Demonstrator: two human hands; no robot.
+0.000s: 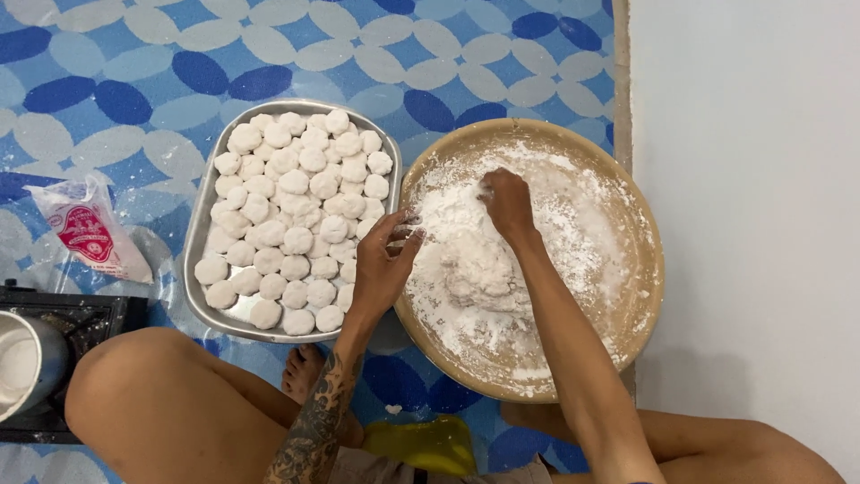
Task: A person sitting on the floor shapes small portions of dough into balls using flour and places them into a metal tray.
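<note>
In the floured round tray [627, 296] I see the soft, sticky dough lump [479, 269]; my right hand [506, 204] pinches flour, my left hand [385, 264] rests open beside it. Best scooped from beneath.

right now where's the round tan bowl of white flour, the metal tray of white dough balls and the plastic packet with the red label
round tan bowl [641, 235]: head view, bare right rim
metal tray [199, 235]: head view, left rim
plastic packet [87, 231]: head view, red label
</note>
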